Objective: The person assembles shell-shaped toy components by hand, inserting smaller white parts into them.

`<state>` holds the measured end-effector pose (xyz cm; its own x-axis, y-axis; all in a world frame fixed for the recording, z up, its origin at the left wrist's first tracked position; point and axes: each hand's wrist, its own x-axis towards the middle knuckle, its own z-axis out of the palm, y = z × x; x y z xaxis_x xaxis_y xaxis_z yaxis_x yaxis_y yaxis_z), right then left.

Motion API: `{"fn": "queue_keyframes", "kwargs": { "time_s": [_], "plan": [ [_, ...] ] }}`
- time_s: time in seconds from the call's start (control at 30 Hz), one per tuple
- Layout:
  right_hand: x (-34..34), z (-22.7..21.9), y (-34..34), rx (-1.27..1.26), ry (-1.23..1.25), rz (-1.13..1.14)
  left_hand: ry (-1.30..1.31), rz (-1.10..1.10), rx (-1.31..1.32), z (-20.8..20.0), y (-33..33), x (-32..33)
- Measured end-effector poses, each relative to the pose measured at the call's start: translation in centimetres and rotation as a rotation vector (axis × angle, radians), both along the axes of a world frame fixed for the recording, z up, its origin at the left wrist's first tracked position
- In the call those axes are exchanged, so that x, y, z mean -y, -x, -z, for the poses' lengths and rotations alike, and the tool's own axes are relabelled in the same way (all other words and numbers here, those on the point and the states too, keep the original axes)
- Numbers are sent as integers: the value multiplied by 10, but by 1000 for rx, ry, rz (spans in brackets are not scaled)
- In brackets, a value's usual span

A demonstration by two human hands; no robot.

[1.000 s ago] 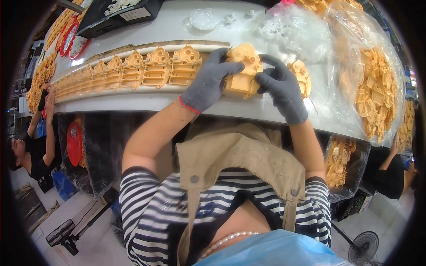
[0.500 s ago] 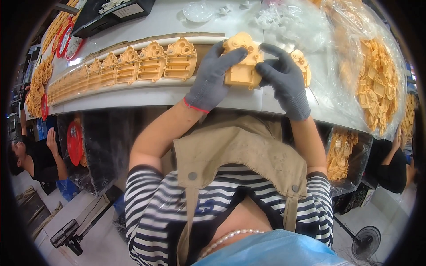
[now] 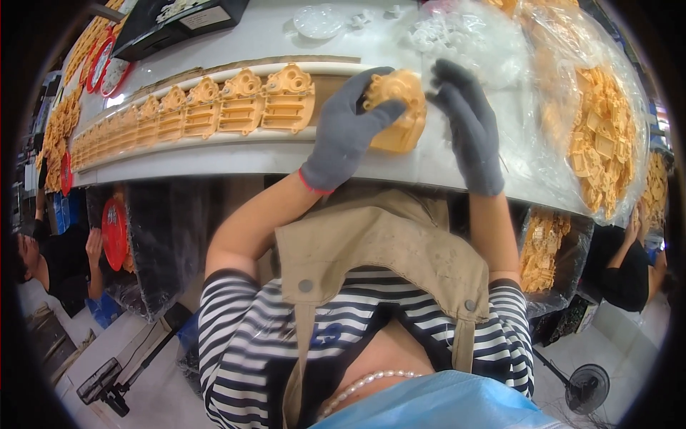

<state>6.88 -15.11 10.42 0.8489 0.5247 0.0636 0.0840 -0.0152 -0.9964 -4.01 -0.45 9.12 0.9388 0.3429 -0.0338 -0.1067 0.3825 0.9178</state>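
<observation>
In my gloved left hand (image 3: 341, 136) is a yellow plastic housing (image 3: 401, 118) with a rounded top and a boxy lower part. My left thumb lies across its near face, and the fingers curl behind its upper edge. The housing is tilted and a little blurred. Just right of it, my gloved right hand (image 3: 471, 132) is open with fingers stretched out, apart from the housing. Left of my hands, similar yellow housings (image 3: 289, 100) stand side by side in a long row on a white-edged rack (image 3: 268, 134).
A transparent bag of yellow parts (image 3: 604, 136) lies at the right, beside a bag of white parts (image 3: 457, 39). Beyond the row are a transparent dish (image 3: 318, 21) and a black bin (image 3: 179, 28). People sit at both sides; one person (image 3: 64, 261) is left.
My right hand has let go of the housing and moved slightly right, its fingers straightening. The housing has turned in my left hand. The yellow part seen beside my right hand no longer shows.
</observation>
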Motion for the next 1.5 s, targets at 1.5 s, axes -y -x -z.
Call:
{"fn": "queue_keyframes", "kwargs": {
  "time_s": [1.5],
  "plan": [
    [27, -23, 8, 843, -143, -105, -242, 310, 235, -35, 3, 0]
  ]
}}
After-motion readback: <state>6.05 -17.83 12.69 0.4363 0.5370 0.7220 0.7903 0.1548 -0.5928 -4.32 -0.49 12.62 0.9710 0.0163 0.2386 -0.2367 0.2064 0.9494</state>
